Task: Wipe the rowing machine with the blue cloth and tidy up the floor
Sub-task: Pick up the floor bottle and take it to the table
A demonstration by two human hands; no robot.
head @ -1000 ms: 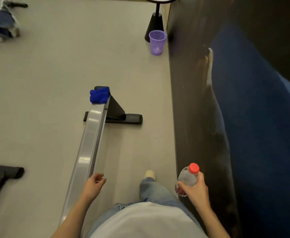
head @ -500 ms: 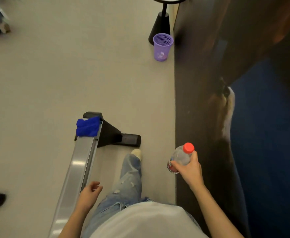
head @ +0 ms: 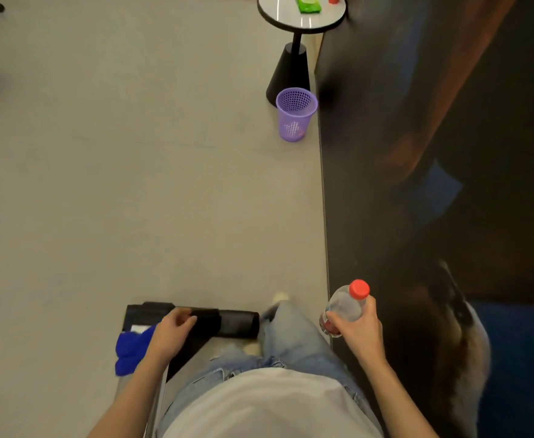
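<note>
The blue cloth (head: 131,350) lies bunched on the end of the rowing machine's rail, just left of my left hand (head: 170,335). My left hand hangs loosely curled above the machine's black foot bar (head: 227,324) and holds nothing. My right hand (head: 358,331) grips a clear plastic bottle (head: 344,308) with a red cap, held upright near the dark wall. Most of the rail is hidden under my arm and body.
A purple mesh waste basket (head: 295,113) stands on the grey floor ahead, beside the black cone base of a small round table (head: 300,14) carrying a green packet. A dark wall mural (head: 433,153) runs along the right side.
I have walked forward along the rail. The cloth and foot bar now sit close under my left hand, and the purple basket and table are nearer. The bottle stays in my right hand.
</note>
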